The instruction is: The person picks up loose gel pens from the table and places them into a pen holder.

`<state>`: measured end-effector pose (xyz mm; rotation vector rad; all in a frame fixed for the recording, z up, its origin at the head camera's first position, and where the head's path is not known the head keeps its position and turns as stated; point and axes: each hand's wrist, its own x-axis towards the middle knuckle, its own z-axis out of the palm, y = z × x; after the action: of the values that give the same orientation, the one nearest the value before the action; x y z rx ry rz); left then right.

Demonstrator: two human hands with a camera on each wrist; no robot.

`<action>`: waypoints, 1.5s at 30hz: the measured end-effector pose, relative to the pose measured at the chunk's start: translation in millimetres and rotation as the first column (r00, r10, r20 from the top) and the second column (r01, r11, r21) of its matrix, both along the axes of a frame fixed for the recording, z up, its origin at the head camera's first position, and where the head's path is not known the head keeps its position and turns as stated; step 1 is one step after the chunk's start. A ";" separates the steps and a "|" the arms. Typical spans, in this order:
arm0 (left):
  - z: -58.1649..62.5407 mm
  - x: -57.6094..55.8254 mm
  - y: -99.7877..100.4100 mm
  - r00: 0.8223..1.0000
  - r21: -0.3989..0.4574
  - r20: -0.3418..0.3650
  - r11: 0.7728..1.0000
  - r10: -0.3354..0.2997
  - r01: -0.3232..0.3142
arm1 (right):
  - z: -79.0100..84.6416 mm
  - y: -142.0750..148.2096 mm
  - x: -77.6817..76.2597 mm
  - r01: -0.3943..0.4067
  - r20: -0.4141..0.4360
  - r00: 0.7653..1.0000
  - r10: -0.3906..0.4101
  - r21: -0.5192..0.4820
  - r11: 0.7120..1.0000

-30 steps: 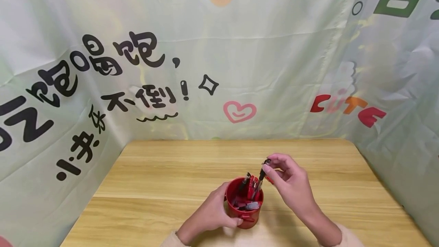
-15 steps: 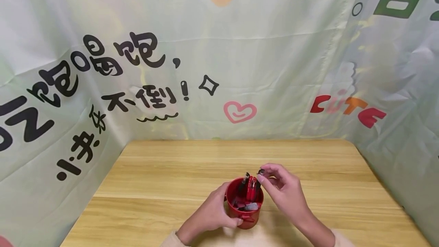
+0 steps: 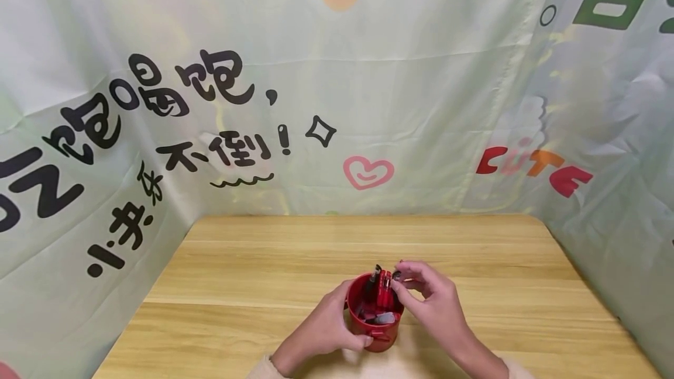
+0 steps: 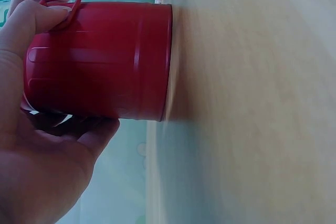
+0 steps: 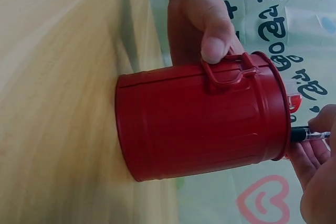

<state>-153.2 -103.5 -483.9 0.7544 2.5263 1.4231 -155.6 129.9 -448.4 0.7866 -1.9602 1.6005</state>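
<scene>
A red metal bucket-shaped pen cup [image 3: 381, 343] with small side handles stands upright on the table. My left hand [image 3: 327, 321] grips it from the left, its thumb over a handle loop in the left wrist view. At the cup's right rim my right hand [image 3: 436, 300] pinches a black pen [image 5: 300, 134] between thumb and fingers. The pen's lower part is hidden inside the cup. Beside it in the cup stand red pens [image 3: 385, 289] and another black pen [image 3: 375, 276] with a clip. A grey-capped item [image 3: 384, 318] lies low near the front wall.
The wooden table [image 3: 253, 268] stretches around the cup and back to a hanging pale cloth [image 3: 421, 92] with printed lettering. More cloth encloses the left and right sides.
My right hand has moved down and left, lowering the black pen into the cup beside the red pens. The left hand and the cup have stayed in place.
</scene>
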 end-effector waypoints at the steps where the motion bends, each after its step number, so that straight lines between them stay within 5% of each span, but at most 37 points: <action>1: -0.1 0.0 0.0 1.000 0.000 -0.001 1.000 0.000 0.000 | -0.7 0.1 0.1 -0.006 -0.009 1.000 0.006 0.005 1.000; 16: -1.0 -0.1 -0.3 1.000 -0.006 -0.003 1.000 0.005 -0.005 | -12.1 4.4 -1.4 -0.009 -0.072 0.997 0.013 0.057 0.998; 32: -0.2 0.1 0.1 1.000 -0.018 -0.003 1.000 0.013 -0.013 | -16.2 1.8 -8.1 0.069 -0.277 0.960 -0.039 0.097 0.993; 45: 0.7 1.2 -0.3 0.999 -0.008 0.031 1.000 0.016 -0.016 | -14.4 5.5 -6.9 0.149 -0.267 0.958 -0.108 0.138 0.979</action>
<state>-152.1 -103.8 -483.2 0.7069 2.5185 1.4171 -162.4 135.3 -462.8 0.8622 -1.9196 1.2125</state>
